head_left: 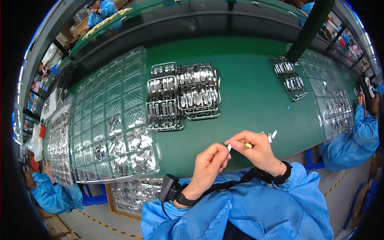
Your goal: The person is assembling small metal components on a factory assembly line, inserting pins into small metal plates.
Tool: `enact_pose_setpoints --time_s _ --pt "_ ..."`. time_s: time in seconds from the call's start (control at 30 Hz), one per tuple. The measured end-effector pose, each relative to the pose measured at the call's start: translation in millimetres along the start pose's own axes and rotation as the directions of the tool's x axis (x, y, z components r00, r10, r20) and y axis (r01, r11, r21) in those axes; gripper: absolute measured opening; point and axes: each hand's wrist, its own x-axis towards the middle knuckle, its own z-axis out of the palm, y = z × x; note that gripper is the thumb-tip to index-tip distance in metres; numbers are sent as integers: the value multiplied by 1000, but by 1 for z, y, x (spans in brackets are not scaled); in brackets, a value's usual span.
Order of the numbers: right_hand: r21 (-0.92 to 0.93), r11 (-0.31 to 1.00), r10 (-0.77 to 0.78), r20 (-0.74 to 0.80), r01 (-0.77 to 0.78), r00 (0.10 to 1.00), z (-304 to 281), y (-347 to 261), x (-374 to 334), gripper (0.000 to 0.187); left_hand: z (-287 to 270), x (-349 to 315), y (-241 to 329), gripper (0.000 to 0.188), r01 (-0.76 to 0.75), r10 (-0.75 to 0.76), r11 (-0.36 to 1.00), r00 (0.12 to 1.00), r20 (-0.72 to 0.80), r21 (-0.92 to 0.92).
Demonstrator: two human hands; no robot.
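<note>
Above the near edge of the table, my left hand [209, 165] is closed, pinching a small white elongated piece [229, 148] between thumb and fingers. My right hand [258, 151] meets it from the other side, its thumb and forefinger pressed together at the same piece. A small yellow thing [248, 145] shows among the right hand's fingers; I cannot tell whether it is worn or held. Just past that hand, a few small white pieces [274, 134] lie on the green table [244, 100].
Left of my hands, a clear compartment tray [116, 86] holds many loose silver and white pieces [138, 148]. Beyond the hands stand stacked frames [198, 94] of dark and silver parts; smaller stacks [294, 86] lie at right, near a green post [310, 32]. Co-workers in blue [348, 140] sit on both sides.
</note>
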Motion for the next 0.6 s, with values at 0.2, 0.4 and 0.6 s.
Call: enact_pose_setpoints --time_s 0.2,0.4,0.6 --pt "158 985 72 5 -72 997 6 6 -3 17 2 -2 2 21 90 -90 995 996 7 -46" --pt "106 994 16 -44 -11 999 9 9 -5 17 0 1 3 21 151 -143 969 988 55 -197" --pt "46 998 -38 -64 41 997 11 14 -5 15 -1 0 -1 16 163 -151 944 986 65 -287"
